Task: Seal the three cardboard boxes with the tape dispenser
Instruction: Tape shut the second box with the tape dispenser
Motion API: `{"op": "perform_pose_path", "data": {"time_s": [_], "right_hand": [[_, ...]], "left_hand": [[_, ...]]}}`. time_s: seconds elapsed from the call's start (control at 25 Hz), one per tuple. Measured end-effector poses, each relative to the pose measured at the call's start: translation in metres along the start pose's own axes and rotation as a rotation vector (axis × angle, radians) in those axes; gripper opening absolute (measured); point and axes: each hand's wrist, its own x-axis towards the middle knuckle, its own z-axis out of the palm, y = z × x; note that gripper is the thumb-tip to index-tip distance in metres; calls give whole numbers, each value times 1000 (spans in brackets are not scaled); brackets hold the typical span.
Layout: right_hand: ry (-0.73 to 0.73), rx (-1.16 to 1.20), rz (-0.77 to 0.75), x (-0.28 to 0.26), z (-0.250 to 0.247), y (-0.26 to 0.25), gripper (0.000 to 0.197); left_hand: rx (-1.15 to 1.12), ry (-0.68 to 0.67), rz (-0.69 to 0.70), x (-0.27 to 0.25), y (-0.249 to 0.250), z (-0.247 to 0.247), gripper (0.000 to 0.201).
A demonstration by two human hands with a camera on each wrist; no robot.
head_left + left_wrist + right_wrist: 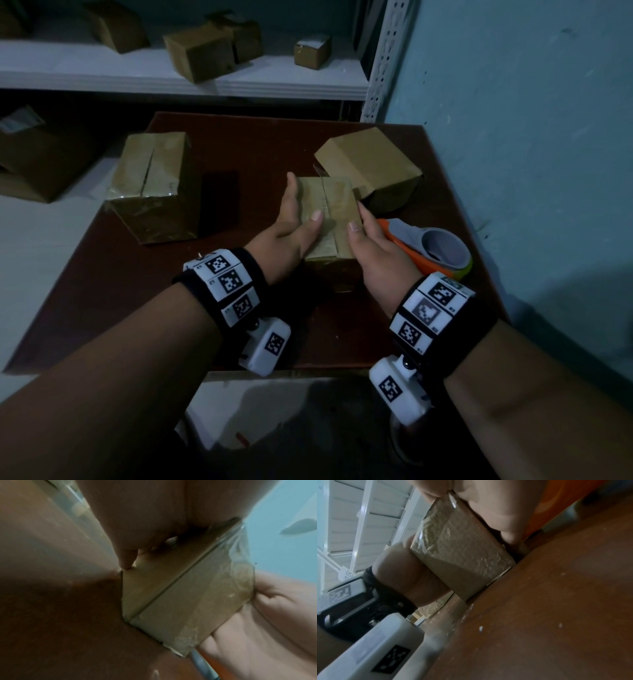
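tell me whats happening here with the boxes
A person is taping up cardboard boxes on a brown table. Both hands hold the small middle box: the left hand on its left side, the right hand on its right, thumbs on top beside a strip of clear tape along the seam. The tape dispenser lies set down just right of the box. A larger box stands to the left, looking glossy with tape, and a third box sits behind on the right.

Both forearms reach forward, each wrist banded with marker-tagged cuffs. The left hand (291, 226) clasps the left side of the small cardboard box (337, 205) — thumb on top. The right hand (380, 250) grips its right side — thumb likewise on top.
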Motion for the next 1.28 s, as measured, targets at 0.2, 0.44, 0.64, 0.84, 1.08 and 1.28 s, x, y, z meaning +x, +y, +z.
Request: {"op": "perform_pose_path", "data": {"time_s": [0.2, 0.44, 0.64, 0.84, 1.08, 1.28], "right_hand": [[-15, -34, 28, -3, -1, -8, 55], [-13, -68, 37, -2, -2, -10, 56], [-11, -43, 38, 1, -1, -7, 56], [-14, -45, 26, 2, -1, -5, 58], [-63, -30, -34, 7, -1, -3, 76], [-36, 15, -107, 0, -4, -12, 64]], "left_hand": [[43, -62, -32, -7, 3, -2, 134], [200, -17, 53, -4, -1, 0, 149], [222, -46, 70, -4, -4, -3, 162], [250, -52, 72, -6, 0, -5, 159], [265, -38, 58, -9, -2, -11, 168], [164, 11, 70, -14, -1, -18, 161]]}}
